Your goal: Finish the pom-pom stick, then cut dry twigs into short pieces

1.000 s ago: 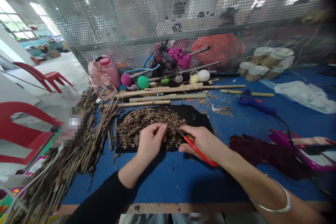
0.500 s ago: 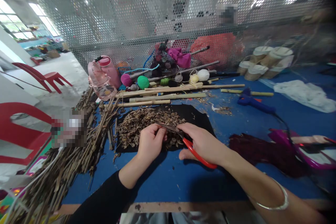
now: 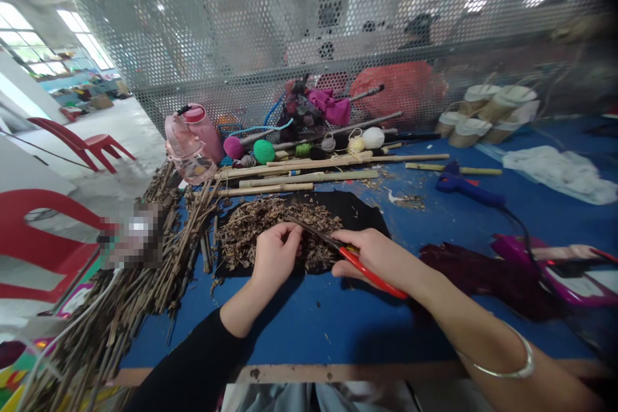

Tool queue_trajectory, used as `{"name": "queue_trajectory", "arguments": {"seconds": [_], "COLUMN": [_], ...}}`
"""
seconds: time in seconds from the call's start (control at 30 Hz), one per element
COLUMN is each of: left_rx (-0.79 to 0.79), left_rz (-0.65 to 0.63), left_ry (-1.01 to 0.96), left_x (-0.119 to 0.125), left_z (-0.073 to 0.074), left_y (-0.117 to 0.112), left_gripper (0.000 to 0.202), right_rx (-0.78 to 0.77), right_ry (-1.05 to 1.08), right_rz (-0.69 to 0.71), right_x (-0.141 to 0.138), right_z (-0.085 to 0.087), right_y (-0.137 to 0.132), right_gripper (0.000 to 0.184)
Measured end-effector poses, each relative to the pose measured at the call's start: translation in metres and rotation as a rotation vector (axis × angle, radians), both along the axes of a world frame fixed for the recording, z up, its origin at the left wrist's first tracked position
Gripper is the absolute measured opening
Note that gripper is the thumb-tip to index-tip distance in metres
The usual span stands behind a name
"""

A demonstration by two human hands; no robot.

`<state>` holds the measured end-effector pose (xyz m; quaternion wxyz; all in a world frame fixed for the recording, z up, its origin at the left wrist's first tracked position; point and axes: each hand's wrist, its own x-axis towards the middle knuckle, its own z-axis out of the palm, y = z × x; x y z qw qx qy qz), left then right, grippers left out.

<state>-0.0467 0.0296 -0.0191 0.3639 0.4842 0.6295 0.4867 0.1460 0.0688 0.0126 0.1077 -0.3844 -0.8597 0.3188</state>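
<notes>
My right hand (image 3: 386, 261) is closed around red-handled scissors (image 3: 367, 270). Their dark blades point left, and the tips lie by the fingers of my left hand (image 3: 276, 252). Those left fingers are pinched together over the pile; whatever small piece they hold is hidden. Beneath both hands a heap of dry brown leaf bits (image 3: 251, 222) covers much of a black cloth (image 3: 369, 214) on the blue table (image 3: 309, 325).
Dry stalks (image 3: 140, 296) are stacked along the left side. Behind the heap lie bamboo sticks (image 3: 309, 177), yarn balls (image 3: 264, 152) and a pink bottle (image 3: 205, 132). To the right are a blue glue gun (image 3: 470, 190), dark red cloth (image 3: 477, 277) and white plastic (image 3: 562, 170).
The scissors have tilted flatter, and their red handles now look closer together. My left hand stays pinched at nearly the same spot. The view has shifted slightly.
</notes>
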Motion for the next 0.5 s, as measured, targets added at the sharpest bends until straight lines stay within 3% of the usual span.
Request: {"name": "queue_trajectory", "arguments": {"seconds": [0.17, 0.3, 0.4, 0.5], "left_rx": [-0.032, 0.163, 0.289, 0.251], "left_rz": [0.045, 0.126, 0.016, -0.149], "left_ry": [0.136, 0.471, 0.848, 1.102], "left_x": [-0.007, -0.001, 0.025, 0.053], "left_z": [0.005, 0.012, 0.015, 0.017], "left_y": [0.002, 0.000, 0.001, 0.007], "left_gripper": [0.022, 0.017, 0.020, 0.034], "right_rx": [-0.020, -0.062, -0.060, -0.031], "right_ry": [0.001, 0.148, 0.248, 0.320], "right_rz": [0.056, 0.169, 0.118, 0.064], "right_x": [0.020, 0.040, 0.044, 0.042], "right_z": [0.010, 0.017, 0.018, 0.013], "right_y": [0.007, 0.015, 0.020, 0.027], "right_gripper": [0.051, 0.054, 0.055, 0.057]}}
